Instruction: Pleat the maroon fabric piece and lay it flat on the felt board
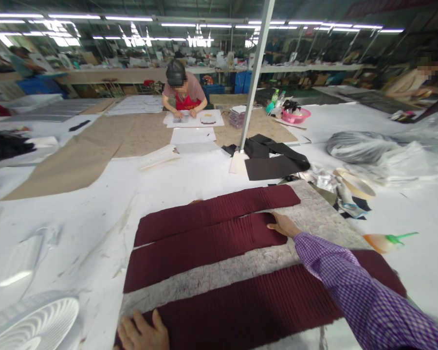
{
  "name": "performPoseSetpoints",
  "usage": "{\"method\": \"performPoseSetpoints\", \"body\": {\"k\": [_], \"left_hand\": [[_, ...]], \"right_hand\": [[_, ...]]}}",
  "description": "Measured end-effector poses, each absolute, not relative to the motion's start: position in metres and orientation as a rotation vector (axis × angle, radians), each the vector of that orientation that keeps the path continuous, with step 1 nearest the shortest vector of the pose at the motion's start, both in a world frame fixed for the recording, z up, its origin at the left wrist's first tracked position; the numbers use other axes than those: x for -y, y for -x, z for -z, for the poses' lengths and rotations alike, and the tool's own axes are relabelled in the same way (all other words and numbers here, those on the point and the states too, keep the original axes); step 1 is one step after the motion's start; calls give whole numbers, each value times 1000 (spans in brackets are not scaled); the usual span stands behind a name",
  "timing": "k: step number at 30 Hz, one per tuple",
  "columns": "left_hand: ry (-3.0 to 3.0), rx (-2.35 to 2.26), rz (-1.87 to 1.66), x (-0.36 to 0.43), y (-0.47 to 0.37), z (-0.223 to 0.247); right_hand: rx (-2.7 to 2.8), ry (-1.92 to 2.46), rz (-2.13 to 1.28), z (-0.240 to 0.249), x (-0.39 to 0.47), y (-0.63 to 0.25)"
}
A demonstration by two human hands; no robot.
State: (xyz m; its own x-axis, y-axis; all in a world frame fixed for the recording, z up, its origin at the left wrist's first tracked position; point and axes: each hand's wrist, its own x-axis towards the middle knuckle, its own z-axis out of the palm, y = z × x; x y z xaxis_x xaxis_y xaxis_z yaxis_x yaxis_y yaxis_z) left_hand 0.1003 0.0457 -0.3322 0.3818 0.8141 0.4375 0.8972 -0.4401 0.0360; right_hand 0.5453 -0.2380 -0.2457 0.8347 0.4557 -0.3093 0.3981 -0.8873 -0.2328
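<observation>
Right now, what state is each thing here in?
Near maroon row: fanned into overlapping layers
Middle maroon row: layered, touched at its right end
Far maroon row: laid out, layered
Left hand: open, resting on the near row
Right hand: on the middle row; grip unclear
Pink basin: holding dark items
Overhead lights: lit
White fan: running or stopped, cannot tell

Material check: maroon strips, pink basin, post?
Maroon strips: probably cloth, matte; soft ripples and slightly uneven edges.
Pink basin: likely plastic, smooth; even bright colour, moulded-looking rim.
Post: looks like metal, pale grey; slim, straight, sharp-edged. Painted or bare, can't tell.
</observation>
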Motion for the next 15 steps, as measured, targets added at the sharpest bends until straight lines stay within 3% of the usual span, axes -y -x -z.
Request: {"method": "performPoseSetpoints", "body": {"k": [15], "left_hand": [[2473,1514,584,-42,-101,326]], "right_hand": [[710,2836,-567,235,239,-545]]}}
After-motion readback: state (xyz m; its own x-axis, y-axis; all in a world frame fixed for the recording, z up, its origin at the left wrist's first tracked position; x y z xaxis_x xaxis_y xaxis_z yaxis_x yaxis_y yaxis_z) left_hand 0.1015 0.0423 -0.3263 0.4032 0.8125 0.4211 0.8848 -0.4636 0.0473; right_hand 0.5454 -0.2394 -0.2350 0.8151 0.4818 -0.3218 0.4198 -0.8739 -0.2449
